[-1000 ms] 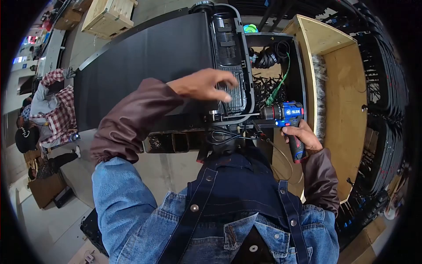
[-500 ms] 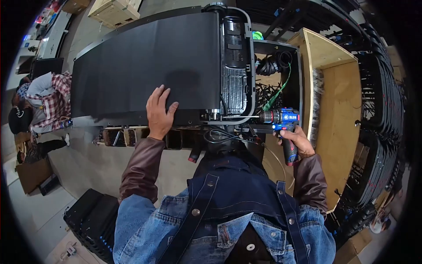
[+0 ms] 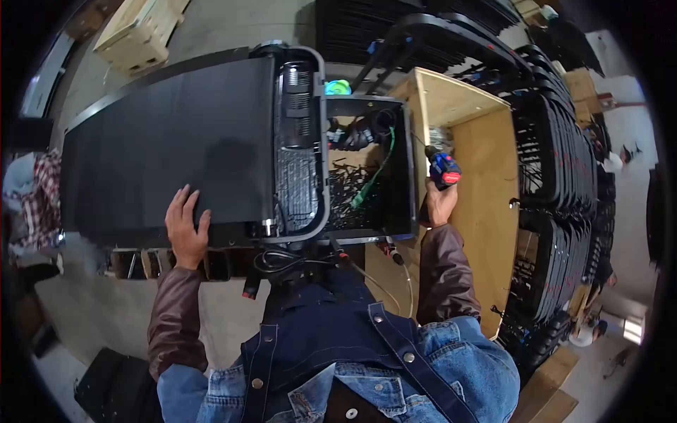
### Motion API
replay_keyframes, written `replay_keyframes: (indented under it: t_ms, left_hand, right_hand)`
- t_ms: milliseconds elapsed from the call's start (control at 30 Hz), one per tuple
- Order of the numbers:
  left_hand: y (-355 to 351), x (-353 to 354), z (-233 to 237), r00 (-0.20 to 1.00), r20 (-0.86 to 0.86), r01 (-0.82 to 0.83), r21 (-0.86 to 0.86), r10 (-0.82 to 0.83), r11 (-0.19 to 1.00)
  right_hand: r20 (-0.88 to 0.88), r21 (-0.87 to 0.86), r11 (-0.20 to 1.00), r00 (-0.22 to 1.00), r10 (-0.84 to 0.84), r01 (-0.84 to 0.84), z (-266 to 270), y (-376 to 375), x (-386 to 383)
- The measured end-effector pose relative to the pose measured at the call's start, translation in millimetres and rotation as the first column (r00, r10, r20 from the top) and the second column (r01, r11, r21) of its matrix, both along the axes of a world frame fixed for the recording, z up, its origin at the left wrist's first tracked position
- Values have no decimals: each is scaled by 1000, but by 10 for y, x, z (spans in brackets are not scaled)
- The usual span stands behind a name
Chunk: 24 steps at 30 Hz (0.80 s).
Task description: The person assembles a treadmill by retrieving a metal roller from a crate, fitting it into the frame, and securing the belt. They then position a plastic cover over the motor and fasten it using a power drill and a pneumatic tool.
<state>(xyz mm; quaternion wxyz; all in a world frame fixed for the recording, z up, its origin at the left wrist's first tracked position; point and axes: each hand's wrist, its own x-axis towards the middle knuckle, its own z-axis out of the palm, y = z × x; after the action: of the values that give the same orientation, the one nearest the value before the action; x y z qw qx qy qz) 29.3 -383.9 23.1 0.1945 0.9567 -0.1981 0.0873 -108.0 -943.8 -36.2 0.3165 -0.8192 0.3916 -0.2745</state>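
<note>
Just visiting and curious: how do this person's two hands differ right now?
The left hand lies open and flat on the treadmill belt; the right hand is closed round a blue drill. The left hand rests at the belt's near edge; the right hand is beside the black bin. Both are bare.

The gray floor [image 3: 92, 310] holds a metal stand [image 3: 141, 264] with the treadmill [image 3: 162, 141] on top at ten o'clock, and a wooden crate [image 3: 137, 32] at eleven o'clock.

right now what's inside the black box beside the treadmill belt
The black box holds coiled black cables, a green cord and a heap of small dark parts. What lies beneath that heap is covered.
</note>
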Motion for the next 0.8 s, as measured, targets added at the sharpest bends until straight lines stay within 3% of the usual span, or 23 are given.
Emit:
replay_keyframes:
  t_ms: [33,67,100,167,233,367,433,467,533,567,600,633,667,700,733,767,800]
  left_hand:
    - [2,-11,16,1000,3,-3,-6,3,1000]
    - [-13,-9,25,1000,9,-14,-10,14,1000]
    - [-3,-14,40,1000,4,-19,-7,19,1000]
    - [17,-4,37,1000,10,-20,-15,20,1000]
    - [23,12,20,999,22,-34,-23,35,999]
    - [77,2,-15,999,52,-12,-48,14,999]
    - [100,7,-36,996,88,12,-110,-2,994]
    - [115,10,-33,996,93,27,-154,-13,988]
    - [177,17,-50,993,119,63,-300,-28,952]
    - [217,18,-25,997,62,67,-350,-48,934]
    - [248,-7,31,997,-1,72,-401,-79,913]
    - [262,-155,259,965,-205,37,-516,-165,856]
    - [316,-406,551,902,-328,33,-595,-280,803]
    - [423,-683,891,841,-272,152,-712,-468,686]
    - [618,-916,1274,658,-320,279,-737,-682,615]
    - [826,-1162,1531,583,-247,489,-655,-774,576]
    - [1067,-1351,1809,542,-220,560,-625,-811,544]
  right_hand:
    - [19,7,1000,1000,21,-21,-148,-52,66]
    - [-108,-28,1000,994,5,-9,-452,-234,77]
    - [-173,-112,993,985,16,-36,-391,-142,125]
    - [-220,-52,998,975,11,-23,-555,-160,169]
    - [-294,-123,992,954,-58,22,-620,-158,165]
    - [-284,-44,999,959,-12,0,-638,-344,124]
    - [-198,-351,931,963,-184,106,-409,-45,157]
    - [-112,-308,947,984,-138,97,-249,178,178]
    - [276,47,978,944,183,-203,63,722,203]
    - [349,94,920,878,327,-380,407,1263,203]
    - [272,206,875,885,378,-438,809,1855,141]
    - [202,314,823,881,429,-473,1142,2400,75]
    - [256,454,662,799,544,-596,1305,2834,-68]
    - [224,584,498,717,660,-641,1413,3204,-194]
    - [201,676,326,591,781,-661,1420,3538,-320]
    - [204,775,166,490,847,-610,1470,3929,-394]
    - [118,769,97,289,950,-632,1405,4243,-411]
